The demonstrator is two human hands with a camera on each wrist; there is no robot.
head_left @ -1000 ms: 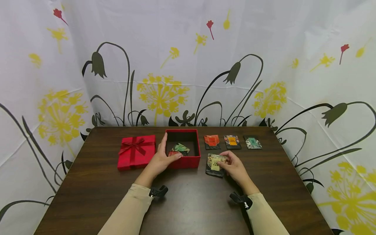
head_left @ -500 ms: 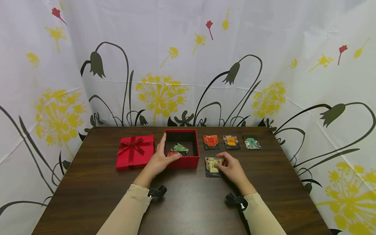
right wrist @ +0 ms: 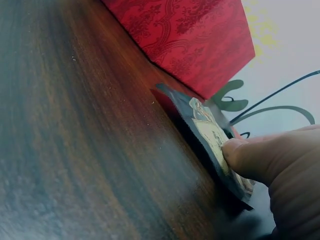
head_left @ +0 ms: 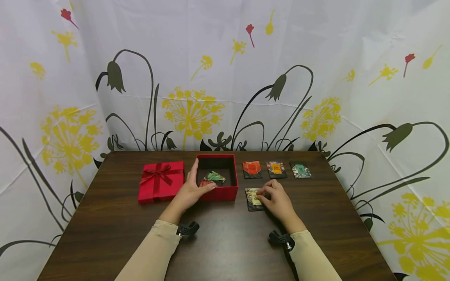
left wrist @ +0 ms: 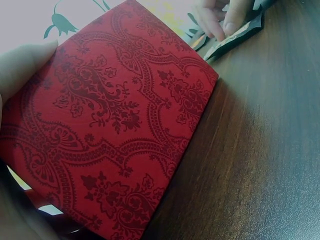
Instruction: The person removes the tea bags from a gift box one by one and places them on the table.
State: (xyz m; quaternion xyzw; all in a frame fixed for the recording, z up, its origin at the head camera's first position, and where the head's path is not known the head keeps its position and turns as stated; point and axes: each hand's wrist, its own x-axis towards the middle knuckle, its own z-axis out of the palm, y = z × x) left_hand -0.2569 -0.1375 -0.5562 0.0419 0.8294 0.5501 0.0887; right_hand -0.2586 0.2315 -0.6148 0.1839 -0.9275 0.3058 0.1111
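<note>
A: What is held by the left hand (head_left: 190, 192)?

B: The open red box (head_left: 225, 193) is gripped at its near left corner, with the thumb hooked over the near wall and the fingers laid along the left wall. The box is set near the middle of the table (head_left: 105, 218), toward the far edge. Folded packets (head_left: 213, 178) are seen lying inside it.

A: And the right hand (head_left: 275, 201)?

B: It is laid on a dark packet with a yellow label (head_left: 254, 198), just right of the box's near right corner. The packet is pressed under the fingertips (right wrist: 245, 155) and, in the right wrist view, its free edge is seen lifted off the wood; whether it is pinched from beneath cannot be told.

A: What else is seen on the table?

B: A red lid with a ribbon bow (head_left: 161, 181) is placed just left of the box. Three more packets are lined up toward the far right: an orange one (head_left: 251, 169), a yellow-centred one (head_left: 276, 169) and a green one (head_left: 300, 170).
</note>
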